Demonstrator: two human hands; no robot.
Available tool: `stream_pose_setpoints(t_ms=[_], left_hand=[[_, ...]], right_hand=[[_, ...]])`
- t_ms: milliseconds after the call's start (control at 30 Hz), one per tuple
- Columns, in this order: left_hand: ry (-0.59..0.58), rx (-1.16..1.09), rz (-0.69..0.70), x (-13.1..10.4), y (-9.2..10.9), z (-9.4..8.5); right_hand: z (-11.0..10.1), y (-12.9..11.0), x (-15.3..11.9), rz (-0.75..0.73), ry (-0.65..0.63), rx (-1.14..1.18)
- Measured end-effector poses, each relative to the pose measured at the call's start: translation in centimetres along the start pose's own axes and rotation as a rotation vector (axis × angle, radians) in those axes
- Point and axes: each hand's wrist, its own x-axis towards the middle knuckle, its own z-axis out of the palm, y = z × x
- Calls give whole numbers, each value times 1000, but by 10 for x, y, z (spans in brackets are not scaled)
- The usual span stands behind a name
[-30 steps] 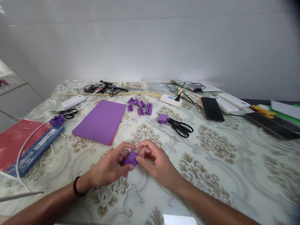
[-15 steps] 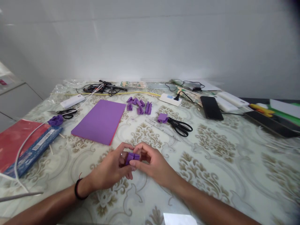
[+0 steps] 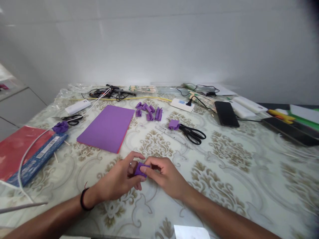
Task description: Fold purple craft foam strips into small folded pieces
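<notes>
A small folded piece of purple paper [image 3: 140,169] is held between both hands above the near middle of the table. My left hand [image 3: 122,176] grips its left side, with thumb and fingers closed round it. My right hand [image 3: 164,174] pinches the right side, its thumb lying on the paper's upper face. Fingers hide part of the folds. Beyond the hands lie several folded purple paper pieces [image 3: 150,116] in a loose group. A stack of purple squares [image 3: 173,124] rests by the blades of black-handled scissors [image 3: 193,133].
Purple sheets [image 3: 107,127] lie left of centre, red showing beneath. A clear ruler [image 3: 173,136] lies ahead. Farther left are a red paper pack [image 3: 25,149], crumpled purple paper [image 3: 60,126] and other scissors [image 3: 73,119]. A power strip [image 3: 181,105] and phone [image 3: 226,114] lie toward the back.
My right thumb has shifted farther over the folded paper, and my right fingers have drawn in. The paper shows a flatter face now. My left hand keeps its grip almost unchanged.
</notes>
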Motion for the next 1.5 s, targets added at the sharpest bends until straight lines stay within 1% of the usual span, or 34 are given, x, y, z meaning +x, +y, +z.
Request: stream_pose_setpoints(t_ms=[200, 400, 467, 567, 667, 800, 900, 967, 1067, 1167, 1367, 1433, 1500], left_hand=[[-27, 30, -10, 0, 3, -3], [-22, 225, -21, 2, 7, -5], [-27, 243, -25, 1, 9, -5], [-49, 191, -1, -1, 11, -6], [-47, 111, 29, 0, 10, -9], [-39, -28, 28, 2, 6, -12], [-38, -114, 24, 3, 5, -12], [-41, -126, 29, 3, 5, -13], [-48, 1, 70, 1, 9, -15], [-42, 140, 110, -1, 12, -17], [52, 176, 178, -1, 10, -16], [59, 183, 172, 0, 9, -16], [27, 194, 132, 1, 10, -16]], right_hand=[[-3, 0, 1, -25, -7, -97], [-4, -2, 0, -61, -49, -188], [-3, -3, -1, -55, -66, -205], [-3, -5, -2, -24, -79, -187], [-5, -6, -4, 13, -105, -92], [-7, -6, -4, 23, -125, 17], [-5, -4, -3, 14, -138, -4], [-5, -3, -3, 20, -158, -51], [-5, -2, -4, 22, -218, -131], [-9, -5, -3, -26, -240, -182], [-17, -10, -2, -90, -151, -159], [-17, -10, -2, -96, -151, -138], [-17, -9, -2, -110, -176, -115]])
